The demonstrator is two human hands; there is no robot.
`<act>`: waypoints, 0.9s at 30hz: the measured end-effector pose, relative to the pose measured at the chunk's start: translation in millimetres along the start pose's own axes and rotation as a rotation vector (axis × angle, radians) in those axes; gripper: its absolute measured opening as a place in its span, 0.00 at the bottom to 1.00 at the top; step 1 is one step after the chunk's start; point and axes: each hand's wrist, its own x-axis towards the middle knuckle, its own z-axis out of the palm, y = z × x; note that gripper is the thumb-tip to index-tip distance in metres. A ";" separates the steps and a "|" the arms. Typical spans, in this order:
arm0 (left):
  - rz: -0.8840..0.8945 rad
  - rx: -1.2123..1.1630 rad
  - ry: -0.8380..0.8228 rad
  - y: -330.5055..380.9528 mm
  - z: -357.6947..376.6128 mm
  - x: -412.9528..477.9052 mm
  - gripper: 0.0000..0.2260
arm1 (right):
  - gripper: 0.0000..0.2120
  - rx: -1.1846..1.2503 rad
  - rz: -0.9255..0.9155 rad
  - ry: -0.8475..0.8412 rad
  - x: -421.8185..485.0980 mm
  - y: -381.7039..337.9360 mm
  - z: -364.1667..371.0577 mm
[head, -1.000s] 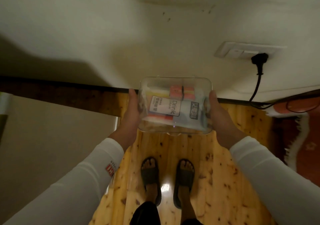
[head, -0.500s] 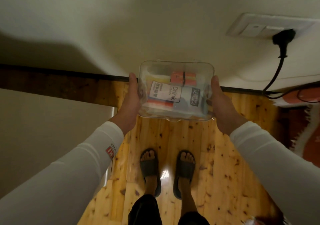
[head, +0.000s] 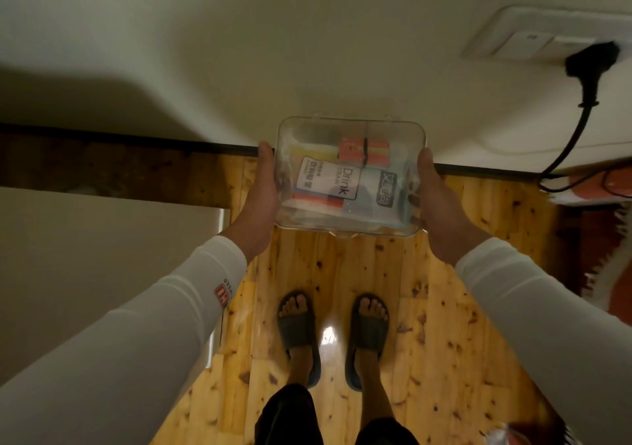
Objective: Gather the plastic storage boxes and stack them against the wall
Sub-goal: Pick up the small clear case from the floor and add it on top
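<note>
Held box (head: 349, 178) above floor (head: 342, 273), left hand (head: 261, 191) and right hand (head: 439, 201) gripping its short ends, long axis parallel to wall (head: 239, 51) close ahead.

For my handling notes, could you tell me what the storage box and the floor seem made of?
The storage box: clear glossy plastic, seemingly rigid; packets inside show through. The floor: knotty wood planks, probably varnished pine; lamp glare reflects between the sandals.

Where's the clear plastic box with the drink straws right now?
Head view, centre: the clear plastic box is held between the left hand and right hand, over the wooden floor ahead of the sandalled feet, near the dark baseboard.
</note>
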 end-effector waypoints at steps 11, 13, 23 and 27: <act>0.019 0.015 -0.032 -18.7 -0.1 18.5 0.34 | 0.22 0.035 0.021 -0.034 15.2 15.3 1.5; 0.028 0.018 -0.055 -21.3 -0.3 20.4 0.34 | 0.22 0.029 0.020 -0.041 18.5 17.3 2.1; 0.059 0.061 -0.033 -24.1 1.5 25.1 0.30 | 0.20 0.055 0.039 -0.030 30.2 25.5 2.1; 0.042 0.090 -0.023 -23.6 1.7 25.5 0.30 | 0.22 0.042 0.039 -0.034 31.8 25.2 2.2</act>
